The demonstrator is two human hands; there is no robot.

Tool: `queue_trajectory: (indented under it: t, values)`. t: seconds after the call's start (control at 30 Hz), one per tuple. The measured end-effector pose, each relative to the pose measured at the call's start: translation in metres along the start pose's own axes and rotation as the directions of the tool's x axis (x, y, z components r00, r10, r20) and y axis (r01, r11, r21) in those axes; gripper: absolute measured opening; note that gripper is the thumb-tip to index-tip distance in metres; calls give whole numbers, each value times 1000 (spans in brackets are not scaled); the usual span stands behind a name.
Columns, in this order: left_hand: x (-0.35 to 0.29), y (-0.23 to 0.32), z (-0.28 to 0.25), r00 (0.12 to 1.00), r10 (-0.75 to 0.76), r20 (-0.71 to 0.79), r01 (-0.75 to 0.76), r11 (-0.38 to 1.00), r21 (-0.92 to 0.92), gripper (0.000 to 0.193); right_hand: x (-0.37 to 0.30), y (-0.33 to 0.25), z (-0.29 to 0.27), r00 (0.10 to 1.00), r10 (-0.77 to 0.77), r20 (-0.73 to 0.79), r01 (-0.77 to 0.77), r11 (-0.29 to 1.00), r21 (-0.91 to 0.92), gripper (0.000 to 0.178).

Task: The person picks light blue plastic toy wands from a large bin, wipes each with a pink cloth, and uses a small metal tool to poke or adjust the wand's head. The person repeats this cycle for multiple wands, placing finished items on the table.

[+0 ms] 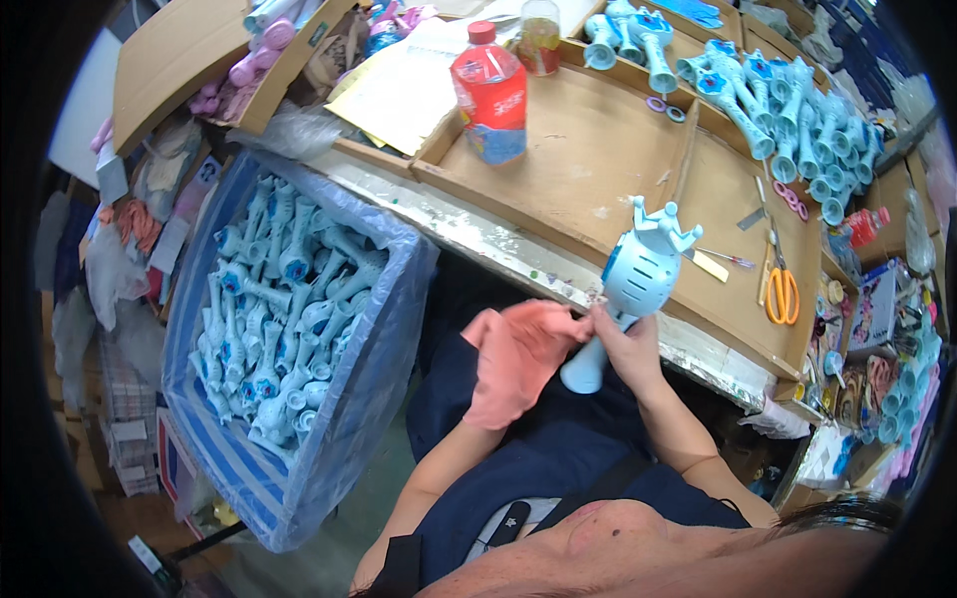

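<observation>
My right hand [635, 349] is closed round the handle of a light-blue plastic toy wand [641, 274]. The wand has a rounded, slotted head topped with a crown; its flared handle end [584, 371] points down toward me. A salmon-pink cloth [523, 354] drapes over my left hand and hides most of its fingers. Bunched cloth meets the wand's handle beside my right fingers. Both hands are held above my lap, by the near edge of the workbench [543, 261].
At left, a blue-lined crate [399, 269] holds many similar light-blue pieces. On the bench stand a red-labelled bottle [490, 95] and a glass jar [539, 40]. Orange-handled scissors [783, 297], a screwdriver [726, 258] and piled blue pieces [788, 110] lie at right.
</observation>
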State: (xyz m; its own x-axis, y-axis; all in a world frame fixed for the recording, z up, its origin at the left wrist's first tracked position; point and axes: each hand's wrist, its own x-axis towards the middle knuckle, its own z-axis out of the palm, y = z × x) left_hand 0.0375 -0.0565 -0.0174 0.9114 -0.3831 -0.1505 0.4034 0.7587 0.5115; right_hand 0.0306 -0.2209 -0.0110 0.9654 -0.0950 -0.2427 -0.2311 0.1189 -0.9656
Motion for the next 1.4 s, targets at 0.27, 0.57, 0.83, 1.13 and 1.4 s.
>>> queue_trajectory:
  t: [0.27,0.57,0.83,1.13,1.4]
  values:
    - [25,28,7,885,331,-327,-320,943,88,13,-30,12,50,954,-172,247,300,469,-831,50]
    - [5,24,6,949,303,-89,-144,667,731,54,-24,12,48,968,-8,250,223,484,-846,41]
    - [25,31,-10,861,123,493,159,857,-490,83,-16,21,28,635,328,699,-468,884,10,32]
    - [-1,37,-15,1000,11,-18,-13,996,-84,69,-23,19,32,763,245,599,-85,955,-283,26]
    - [-1,37,-5,993,74,-93,-70,997,41,60,-27,-21,32,652,-708,270,737,509,-445,28]
